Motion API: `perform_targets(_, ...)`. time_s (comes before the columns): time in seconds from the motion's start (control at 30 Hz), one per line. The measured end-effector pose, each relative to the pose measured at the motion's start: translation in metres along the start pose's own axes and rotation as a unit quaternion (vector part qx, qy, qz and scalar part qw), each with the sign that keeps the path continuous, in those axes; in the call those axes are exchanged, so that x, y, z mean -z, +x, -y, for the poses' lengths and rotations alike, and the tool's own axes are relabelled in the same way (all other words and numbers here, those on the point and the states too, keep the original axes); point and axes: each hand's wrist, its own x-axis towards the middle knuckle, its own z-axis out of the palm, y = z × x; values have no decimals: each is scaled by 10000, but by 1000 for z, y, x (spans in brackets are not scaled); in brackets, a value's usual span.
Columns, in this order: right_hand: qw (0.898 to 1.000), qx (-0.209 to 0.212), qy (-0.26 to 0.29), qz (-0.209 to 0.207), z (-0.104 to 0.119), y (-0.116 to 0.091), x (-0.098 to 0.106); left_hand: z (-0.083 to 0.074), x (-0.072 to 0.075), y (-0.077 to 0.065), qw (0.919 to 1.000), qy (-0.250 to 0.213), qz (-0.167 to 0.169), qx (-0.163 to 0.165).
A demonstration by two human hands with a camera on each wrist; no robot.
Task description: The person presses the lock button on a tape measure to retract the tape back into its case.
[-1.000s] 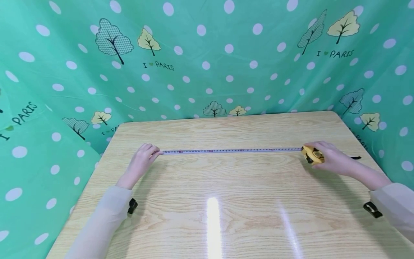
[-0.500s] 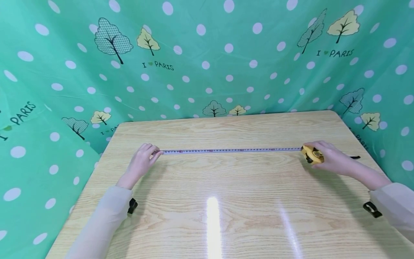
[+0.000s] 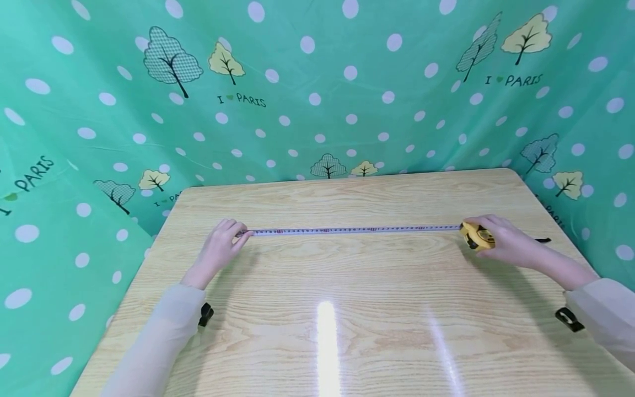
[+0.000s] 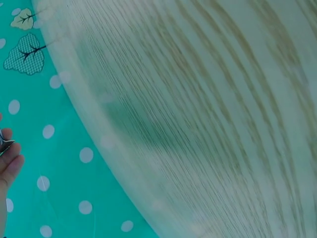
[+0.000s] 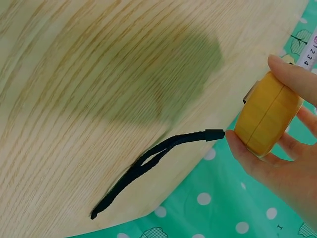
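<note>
A yellow-and-black tape measure (image 3: 477,237) is gripped in my right hand (image 3: 513,243), thumb on one side and fingers on the other. Its white blade (image 3: 347,230), with black marks and some red ones, runs out straight across the table to the left. My left hand (image 3: 218,247) pinches the blade's end between thumb and fingers; the tip is mostly hidden there. In the right wrist view, the case (image 5: 270,114) shows its yellow edge, and a black wrist strap (image 5: 158,148) trails from it. The left wrist view catches only part of the left hand's fingers (image 4: 11,166).
Both hands are over a light wood-grain table (image 3: 377,286). A green polka-dot cloth (image 3: 347,99) with printed trees hangs behind it and at both sides. Black straps show under the left sleeve (image 3: 168,325) and right sleeve (image 3: 602,314).
My left hand has shifted slightly right with the blade's end, and the tape measure has come slightly left. The stretch of blade between them is a little shorter.
</note>
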Motion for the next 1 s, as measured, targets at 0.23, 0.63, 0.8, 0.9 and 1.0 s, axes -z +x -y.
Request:
perform_targets(0.23,10000,-12,-4,35,4,2,0,-1,-3,1,10000,34,-47,-73)
perform_targets(0.63,10000,2,-1,71,8,6,-2,-3,-5,2,9999,-11,-39,-91)
perform_targets(0.8,9998,-91,37,182,9,8,-2,-4,-7,4,9999,-34,-45,-139)
perform_targets(0.9,9998,-79,29,175,10,8,-3,-5,-8,4,9999,-7,-18,-163)
perform_targets(1.0,9998,-82,21,152,10,9,-4,-6,-8,5,9999,-3,-7,-163)
